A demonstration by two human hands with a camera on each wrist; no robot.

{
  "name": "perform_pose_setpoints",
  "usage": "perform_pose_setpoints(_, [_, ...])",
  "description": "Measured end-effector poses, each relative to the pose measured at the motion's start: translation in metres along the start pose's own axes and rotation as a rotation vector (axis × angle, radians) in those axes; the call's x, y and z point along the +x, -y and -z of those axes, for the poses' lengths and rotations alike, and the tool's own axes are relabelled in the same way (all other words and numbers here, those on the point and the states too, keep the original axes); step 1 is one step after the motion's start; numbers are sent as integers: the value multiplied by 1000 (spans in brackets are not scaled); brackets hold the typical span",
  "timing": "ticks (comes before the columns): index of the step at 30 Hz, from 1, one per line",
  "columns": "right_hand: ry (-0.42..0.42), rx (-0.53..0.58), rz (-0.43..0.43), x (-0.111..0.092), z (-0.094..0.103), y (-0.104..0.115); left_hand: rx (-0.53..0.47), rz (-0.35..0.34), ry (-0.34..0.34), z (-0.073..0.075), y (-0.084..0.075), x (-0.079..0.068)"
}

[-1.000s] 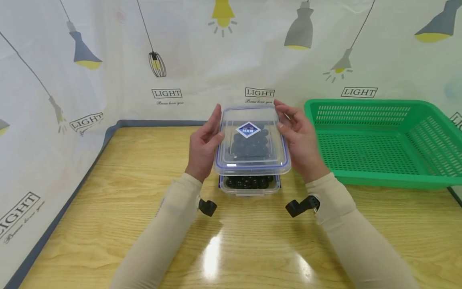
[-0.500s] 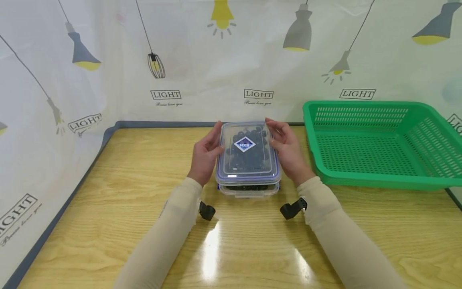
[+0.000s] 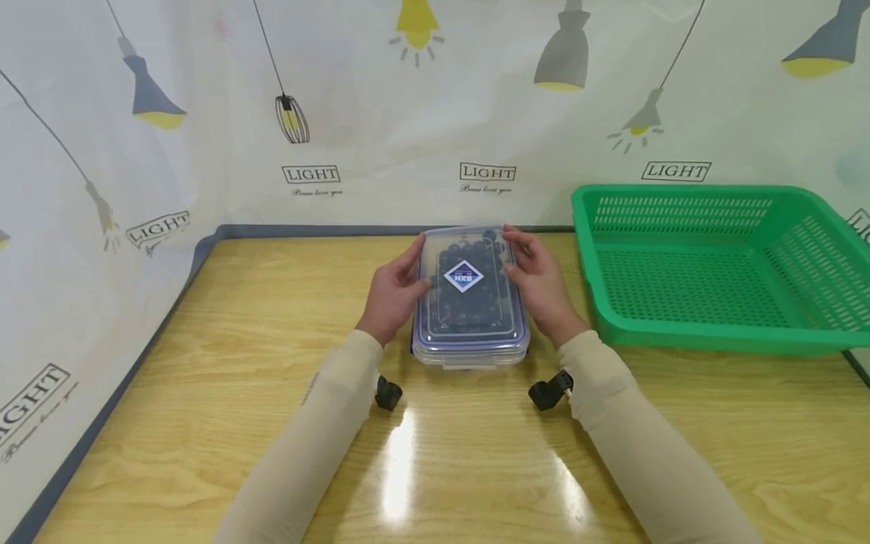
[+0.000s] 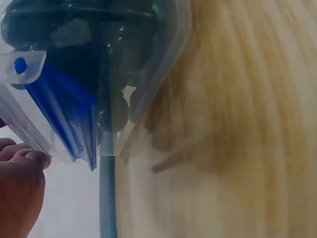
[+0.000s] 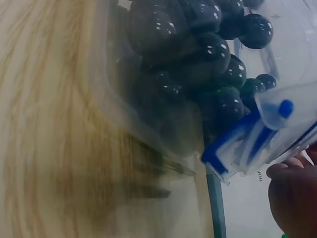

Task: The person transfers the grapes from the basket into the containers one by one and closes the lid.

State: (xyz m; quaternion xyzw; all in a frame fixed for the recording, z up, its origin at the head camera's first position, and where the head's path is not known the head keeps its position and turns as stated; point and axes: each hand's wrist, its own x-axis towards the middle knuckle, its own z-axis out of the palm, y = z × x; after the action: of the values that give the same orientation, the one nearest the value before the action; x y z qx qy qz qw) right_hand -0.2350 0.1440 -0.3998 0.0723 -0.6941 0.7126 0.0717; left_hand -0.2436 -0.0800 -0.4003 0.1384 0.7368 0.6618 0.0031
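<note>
A clear lid (image 3: 469,321) with a blue seal and a diamond-shaped sticker (image 3: 464,276) lies over a clear plastic container (image 3: 469,364). Dark, glossy round pieces (image 5: 255,30) fill much of the container; they look like grapes or berries. My left hand (image 3: 394,295) holds the lid's left edge, thumb on top. At the right edge, my right hand (image 3: 540,291) holds the lid the same way. Blue side clips hang unfastened: one clip (image 4: 64,109) shows in the left wrist view, another clip (image 5: 242,144) in the right. The far edge is partly hidden by the fingers.
A green plastic basket (image 3: 714,332) with slotted walls stands to the right of the container. The wooden table (image 3: 238,363) runs back to a fabric backdrop (image 3: 381,113) printed with lamps, which also lines the left side.
Both hands have lowered the lid from above the container onto it. The gap at the near side, where the dark pieces showed, has closed up.
</note>
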Motion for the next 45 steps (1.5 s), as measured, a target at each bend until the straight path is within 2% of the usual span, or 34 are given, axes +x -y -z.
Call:
perform_pose_setpoints(10, [51,-246,19,-6,-3,1,166,45,32,3,-7,5])
perform_pose_setpoints(16, [64,-407,55,-9,-4,-2,196,58,33,3,-6,3])
perform_pose_setpoints(26, [78,-539,2,-14,-3,-2,193,42,33,-2,-5,2])
perform_pose_setpoints(32, [101,-547,-63,-15,-4,0,250,92,46,-1,-8,3])
perform_pose_setpoints(37, [93,-570,-125,-17,-6,1,244,108,47,-1,-11,3])
perform_pose_setpoints(45, [128,-633,-106,-18,-7,2,215,92,18,-1,-7,7])
